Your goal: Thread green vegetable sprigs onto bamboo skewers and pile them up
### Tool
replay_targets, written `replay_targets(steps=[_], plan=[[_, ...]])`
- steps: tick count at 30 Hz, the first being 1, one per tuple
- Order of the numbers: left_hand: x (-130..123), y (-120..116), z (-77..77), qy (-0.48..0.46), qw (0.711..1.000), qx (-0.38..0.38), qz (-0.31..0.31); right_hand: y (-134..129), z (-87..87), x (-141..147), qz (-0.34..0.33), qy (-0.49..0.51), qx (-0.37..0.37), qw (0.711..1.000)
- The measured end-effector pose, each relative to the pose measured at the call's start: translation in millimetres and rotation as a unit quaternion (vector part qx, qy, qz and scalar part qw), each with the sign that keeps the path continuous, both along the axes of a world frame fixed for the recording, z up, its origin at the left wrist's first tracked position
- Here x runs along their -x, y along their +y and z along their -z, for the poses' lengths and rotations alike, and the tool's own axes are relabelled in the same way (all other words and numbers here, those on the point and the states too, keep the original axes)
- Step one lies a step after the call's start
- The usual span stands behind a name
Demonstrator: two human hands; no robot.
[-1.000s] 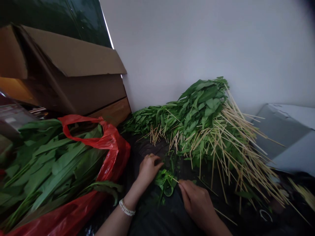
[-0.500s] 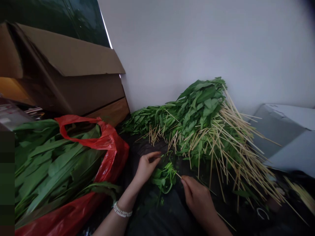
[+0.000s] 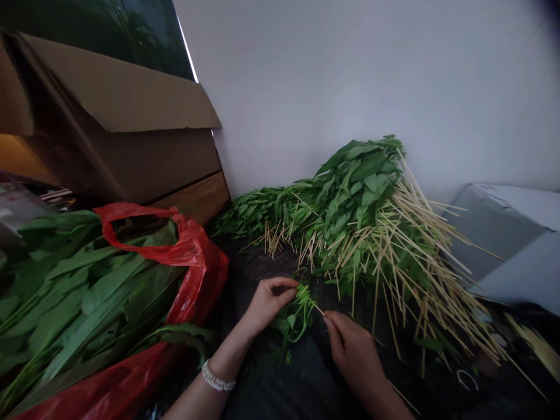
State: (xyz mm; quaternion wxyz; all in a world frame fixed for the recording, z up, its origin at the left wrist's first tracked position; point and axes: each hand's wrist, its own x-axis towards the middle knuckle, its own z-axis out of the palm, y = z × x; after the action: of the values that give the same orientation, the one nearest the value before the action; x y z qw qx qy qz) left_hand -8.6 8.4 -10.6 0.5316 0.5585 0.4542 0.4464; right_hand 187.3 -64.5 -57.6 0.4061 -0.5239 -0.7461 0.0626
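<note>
My right hand (image 3: pixel 353 344) pinches a thin bamboo skewer (image 3: pixel 320 311), which points up and to the left. Green stems bunch on its far end, and leafy greens (image 3: pixel 291 321) hang below them over the black covering. With thumb and fingertips closed at the top of these stems, my left hand (image 3: pixel 269 304) grips the greens from the other side; the exact contact is partly hidden by the fingers. A white beaded bracelet (image 3: pixel 216 378) circles the left wrist.
A large pile of skewered greens (image 3: pixel 363 175) lies against the white wall, its bamboo sticks (image 3: pixel 420 251) jutting right and forward. At left, a red plastic bag (image 3: pixel 203 262) holds big loose leaves (image 3: pixel 96 297). Behind stands a cardboard box (image 3: pixel 144 151); at right, a white box (image 3: pixel 525 233).
My left hand has moved slightly right and down, and its fingertips have closed onto the stems by the skewer's tip. The right hand keeps its hold, nearly still.
</note>
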Motion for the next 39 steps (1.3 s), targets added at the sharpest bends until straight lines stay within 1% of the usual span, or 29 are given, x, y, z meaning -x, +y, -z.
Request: replay_targets(steps=[5,11,17,23,29,32,35,39], plan=[[1.9,-0.8,-1.9,-0.011,1.0,0.013,0.023,0.4,-0.4,0.1,0.0,-0.002,-0.003,1.0],[1.4,-0.5,-0.8,-0.038,0.999,0.032,0.011,-0.4,-1.1,0.7,-0.007,-0.007,0.009,1.0],[-0.3,-1.6,-1.7,-0.028,0.999,0.027,0.002,-0.7,-2.9,1.2,-0.012,0.001,0.002,1.0],[1.2,-0.7,0.5,-0.038,0.998,0.048,0.003,-0.5,-1.7,1.3,-0.014,0.003,-0.003,1.0],[-2.9,-2.3,3.7,-0.034,0.998,0.047,-0.003,-1.1,0.6,2.8,-0.01,0.014,-0.008,1.0],[-4.3,-3.3,3.5,-0.029,0.999,0.029,-0.002,-0.8,1.2,3.4,-0.002,0.018,0.001,1.0],[-2.4,-2.6,1.8,-0.029,0.999,0.006,0.014,-0.2,1.4,2.6,-0.006,0.018,0.007,1.0],[2.5,-0.4,2.1,-0.001,0.999,0.024,0.037,0.2,1.0,1.2,-0.014,0.014,-0.002,1.0]])
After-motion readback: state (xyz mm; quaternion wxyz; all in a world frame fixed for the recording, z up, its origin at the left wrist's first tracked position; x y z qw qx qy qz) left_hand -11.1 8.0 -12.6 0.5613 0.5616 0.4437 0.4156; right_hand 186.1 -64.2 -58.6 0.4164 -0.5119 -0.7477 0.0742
